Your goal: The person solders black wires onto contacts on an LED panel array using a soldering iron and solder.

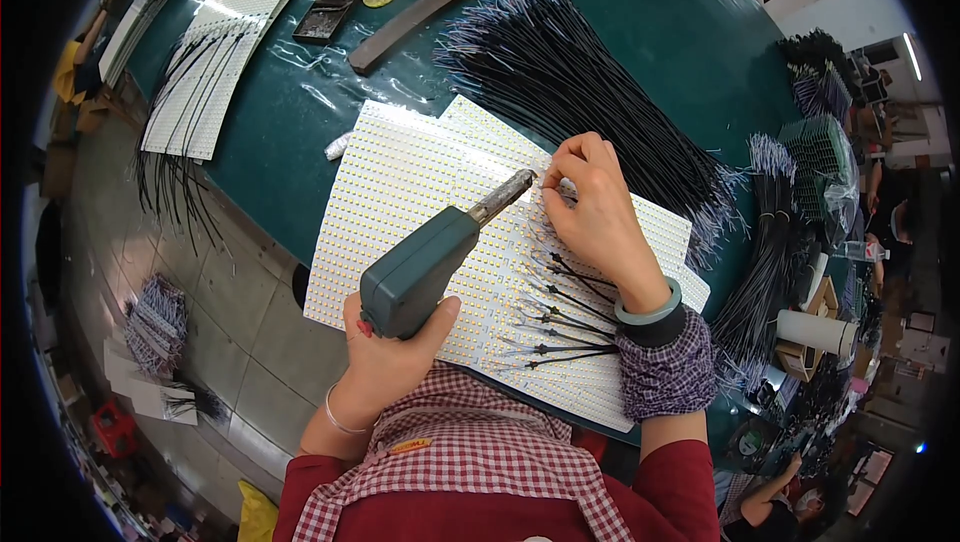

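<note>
In my left hand (400, 357) is a dark green soldering gun (420, 272), its metal tip pointing up and right over white LED circuit boards (390, 192). The boards lie overlapped at the table's near edge, covered with rows of small yellowish dots. Close to the tip, my right hand (592, 197) is closed in a pinch above the upper board; whatever its fingertips hold is too small to make out. Below this hand, several short black cables (575, 322) with thin split ends lie across the board, partly hidden by my right wrist.
A large bundle of black cables (610, 72) spreads over the green table (715, 92). A dark bar (410, 24), a soldering iron stand (333, 0) and a board stack with wires (225, 47) lie farther left. Another cable bundle (765, 242) and a white roll (815, 332) are at right.
</note>
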Demonstrator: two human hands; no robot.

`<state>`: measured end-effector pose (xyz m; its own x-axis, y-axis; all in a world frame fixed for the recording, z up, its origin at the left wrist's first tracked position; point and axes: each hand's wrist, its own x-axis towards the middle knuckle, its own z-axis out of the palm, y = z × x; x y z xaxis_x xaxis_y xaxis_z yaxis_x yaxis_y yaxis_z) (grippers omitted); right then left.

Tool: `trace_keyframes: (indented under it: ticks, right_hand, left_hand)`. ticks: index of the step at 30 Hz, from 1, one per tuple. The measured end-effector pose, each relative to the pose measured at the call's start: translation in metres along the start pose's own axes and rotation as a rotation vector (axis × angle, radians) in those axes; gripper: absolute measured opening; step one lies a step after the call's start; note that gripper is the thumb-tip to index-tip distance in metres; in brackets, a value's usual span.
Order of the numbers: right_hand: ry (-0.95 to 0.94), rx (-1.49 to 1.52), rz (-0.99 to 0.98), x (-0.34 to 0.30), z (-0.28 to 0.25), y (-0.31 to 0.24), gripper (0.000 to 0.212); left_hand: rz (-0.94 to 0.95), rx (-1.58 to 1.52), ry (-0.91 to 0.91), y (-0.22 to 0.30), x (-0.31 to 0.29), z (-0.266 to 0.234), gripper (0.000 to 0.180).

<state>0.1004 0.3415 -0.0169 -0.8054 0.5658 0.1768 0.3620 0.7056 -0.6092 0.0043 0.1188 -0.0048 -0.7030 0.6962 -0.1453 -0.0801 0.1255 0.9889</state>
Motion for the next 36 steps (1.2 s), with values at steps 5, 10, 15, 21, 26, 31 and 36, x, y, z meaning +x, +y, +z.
trace_keyframes:
  ticks: [5,10,15,21,26,31,36]
  right_hand:
    - [-0.014,-0.006,0.010,0.000,-0.001,0.000,0.007]
    - [-0.051,0.024,-0.029,0.002,-0.006,0.006,0.009]
    - [-0.048,0.112,0.016,-0.001,-0.016,0.025,0.011]
    - [0.021,0.154,0.053,-0.006,-0.014,0.027,0.012]
    - [0.044,0.079,0.003,-0.019,-0.014,-0.004,0.012]
    - [0.115,-0.087,-0.018,-0.030,0.001,-0.007,0.008]
    - [0.196,-0.055,-0.016,-0.026,0.008,0.004,0.008]
  left_hand:
    - [0.015,-0.022,0.035,0.008,-0.002,-0.001,0.018]
    - [-0.022,0.007,0.010,0.002,-0.004,-0.010,0.035]
    - [0.022,-0.055,0.061,0.008,-0.004,-0.008,0.019]
    - [0.001,-0.057,0.059,0.006,-0.006,-0.011,0.022]
    - [-0.024,-0.078,0.071,0.005,-0.007,-0.016,0.038]
    - [-0.039,-0.097,0.054,0.004,-0.006,-0.015,0.038]
    - [-0.023,-0.080,0.050,0.002,-0.008,-0.015,0.038]
